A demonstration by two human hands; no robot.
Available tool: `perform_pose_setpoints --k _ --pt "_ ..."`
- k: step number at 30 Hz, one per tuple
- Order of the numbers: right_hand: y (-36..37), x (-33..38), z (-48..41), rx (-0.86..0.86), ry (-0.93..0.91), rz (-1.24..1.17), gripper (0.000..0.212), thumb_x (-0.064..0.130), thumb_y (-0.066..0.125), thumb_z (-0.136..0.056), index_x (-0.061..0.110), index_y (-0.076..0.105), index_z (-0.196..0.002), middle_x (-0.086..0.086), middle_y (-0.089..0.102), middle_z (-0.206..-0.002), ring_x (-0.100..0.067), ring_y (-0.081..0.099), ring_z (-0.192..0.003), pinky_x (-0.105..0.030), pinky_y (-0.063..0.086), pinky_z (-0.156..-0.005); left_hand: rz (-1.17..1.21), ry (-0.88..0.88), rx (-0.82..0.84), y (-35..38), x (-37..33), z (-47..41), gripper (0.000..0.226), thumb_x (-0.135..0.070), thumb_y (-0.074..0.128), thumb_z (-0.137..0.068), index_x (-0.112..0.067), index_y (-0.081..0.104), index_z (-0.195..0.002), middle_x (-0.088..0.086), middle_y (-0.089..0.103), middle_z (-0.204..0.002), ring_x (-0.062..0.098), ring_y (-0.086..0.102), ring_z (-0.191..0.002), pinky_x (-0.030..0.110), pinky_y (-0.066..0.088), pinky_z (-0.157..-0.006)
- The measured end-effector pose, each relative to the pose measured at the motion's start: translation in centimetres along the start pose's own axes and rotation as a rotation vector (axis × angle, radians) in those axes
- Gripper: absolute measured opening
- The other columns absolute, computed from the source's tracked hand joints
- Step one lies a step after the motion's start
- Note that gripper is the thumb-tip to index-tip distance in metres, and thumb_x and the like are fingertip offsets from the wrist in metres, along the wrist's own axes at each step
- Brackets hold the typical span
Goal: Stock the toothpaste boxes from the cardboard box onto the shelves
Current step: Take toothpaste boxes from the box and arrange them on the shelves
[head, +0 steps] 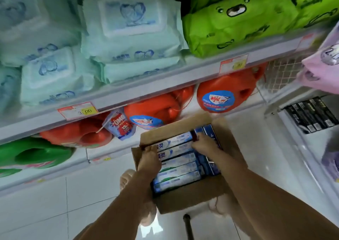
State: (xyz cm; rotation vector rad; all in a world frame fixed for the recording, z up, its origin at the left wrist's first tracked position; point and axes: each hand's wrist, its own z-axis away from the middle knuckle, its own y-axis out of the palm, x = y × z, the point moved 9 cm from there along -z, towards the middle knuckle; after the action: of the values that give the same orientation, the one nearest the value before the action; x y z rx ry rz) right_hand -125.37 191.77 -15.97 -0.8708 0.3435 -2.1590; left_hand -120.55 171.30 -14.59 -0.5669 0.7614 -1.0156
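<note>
Head view looks down at a cardboard box [183,128]. It is open, and it sits low in front of the shelves [146,85], above the white floor [55,194]. I cannot tell what it rests on.

The toothpaste boxes [178,175] are inside it. They are blue and white, and they lie flat, side by side in a neat row. More stand on end along the right side. The box looks almost full, so I think the job has only just begun.

Both hands are in the box. The right hand [203,143] is at the right end of the far toothpaste boxes. Its grip is closed, with the fingers curled over the ends of those boxes. The left hand [149,157] is at the left end of the same row, right by the brown flap. Its fingers bend over the edge there. I cannot tell if its grip has the toothpaste boxes or only the flap.

I think this is the picking-up step: a few boxes squeezed between two hands.

The next move needs a firm, even squeeze, or the middle boxes could slip out. Then they need lifting straight up, past the flaps. The shelves nearby are packed with orange jugs [157,109] and packs of wipes [128,29], so a free spot must be found first.
</note>
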Motion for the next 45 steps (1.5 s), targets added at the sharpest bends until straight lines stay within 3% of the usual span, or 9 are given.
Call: perform_pose_setpoints --k 5,13,25,30,34,39,41,43,45 --pt "3.6 -0.3 -4.2 0.126 0.126 -0.263 0.056 0.016 0.058 -0.087 0.014 0.037 -0.140 -0.010 0.057 -0.121 -0.024 0.057 -0.099 -0.033 0.048 -0.080 -0.029 -0.078 -0.014 2.1 2.1 -2.2 0.055 -0.006 0.046 -0.089 -0.005 0.026 -0.141 0.015 0.026 -0.146 0.029 0.038 -0.130 0.030 0.033 -0.105" --pt "6.3 -1.1 -5.1 0.054 0.193 -0.628 0.086 0.037 0.069 -0.085 0.012 0.020 -0.151 -0.006 0.026 -0.155 -0.026 0.034 -0.137 -0.035 0.036 -0.105 0.011 -0.034 -0.138 2.1 3.0 -3.3 0.065 -0.004 0.053 -0.083 -0.020 0.035 -0.144 0.015 0.025 -0.149 0.034 0.035 -0.131 0.037 0.039 -0.105" --pt "-0.6 2.3 2.6 -0.151 0.046 -0.306 0.060 0.054 0.060 -0.085 0.007 0.051 -0.122 -0.009 0.060 -0.121 -0.027 0.056 -0.112 -0.026 0.037 -0.080 -0.111 0.087 -0.062 0.1 -0.5 -0.4 0.092 -0.047 0.073 -0.074 -0.015 0.023 -0.145 0.003 0.032 -0.147 0.023 0.029 -0.135 0.035 0.022 -0.115" --pt "-6.0 2.8 8.1 -0.126 0.067 -0.392 0.065 0.058 0.066 -0.078 0.008 0.057 -0.118 -0.002 0.063 -0.102 -0.018 0.061 -0.087 -0.030 0.049 -0.071 0.054 0.258 0.070 -3.0 -5.2 3.6 0.073 -0.047 0.079 -0.062 -0.018 0.043 -0.118 -0.002 0.060 -0.115 0.016 0.058 -0.103 0.036 0.048 -0.091" --pt "-9.1 5.9 14.3 0.048 -0.091 -0.748 0.054 0.057 0.065 -0.078 0.019 0.057 -0.116 -0.005 0.068 -0.111 -0.021 0.068 -0.094 -0.035 0.059 -0.072 0.366 0.257 0.159 -5.4 -7.8 8.5 0.076 -0.051 0.084 -0.049 -0.024 0.052 -0.112 -0.011 0.069 -0.101 0.006 0.066 -0.088 0.035 0.055 -0.081" --pt "-9.7 9.4 22.1 -0.033 -0.348 -0.624 0.042 0.057 0.074 -0.068 0.033 0.066 -0.102 0.004 0.072 -0.101 -0.015 0.070 -0.093 -0.043 0.058 -0.078 0.750 0.338 0.202 -9.4 -13.3 16.1 0.020 -0.003 0.070 -0.081 -0.015 0.060 -0.093 -0.009 0.071 -0.068 0.004 0.066 -0.060 0.019 0.050 -0.057" --pt "-9.1 10.0 24.3 -0.085 -0.405 -0.511 0.042 0.061 0.074 -0.062 0.039 0.070 -0.097 0.007 0.074 -0.092 -0.013 0.072 -0.083 -0.044 0.059 -0.072 0.800 0.410 0.195 -11.2 -15.2 19.2 0.024 0.007 0.061 -0.084 -0.017 0.058 -0.089 -0.012 0.068 -0.064 -0.004 0.063 -0.057 0.010 0.045 -0.054" --pt "-9.6 10.2 26.2 -0.130 -0.437 -0.522 0.047 0.061 0.075 -0.058 0.041 0.068 -0.100 0.010 0.074 -0.091 -0.012 0.072 -0.080 -0.043 0.059 -0.073 0.854 0.426 0.195 -12.4 -15.3 21.1 0.018 -0.008 0.067 -0.086 -0.016 0.060 -0.100 -0.005 0.071 -0.081 0.001 0.068 -0.070 0.017 0.052 -0.061" --pt "-10.7 10.9 28.6 -0.142 -0.455 -0.582 0.050 0.054 0.075 -0.055 0.035 0.067 -0.102 0.011 0.074 -0.092 -0.012 0.072 -0.080 -0.042 0.058 -0.076 0.884 0.430 0.183 -13.5 -14.9 22.6 0.054 -0.044 0.078 -0.075 -0.011 0.058 -0.114 0.007 0.073 -0.101 0.019 0.070 -0.091 0.043 0.056 -0.083"
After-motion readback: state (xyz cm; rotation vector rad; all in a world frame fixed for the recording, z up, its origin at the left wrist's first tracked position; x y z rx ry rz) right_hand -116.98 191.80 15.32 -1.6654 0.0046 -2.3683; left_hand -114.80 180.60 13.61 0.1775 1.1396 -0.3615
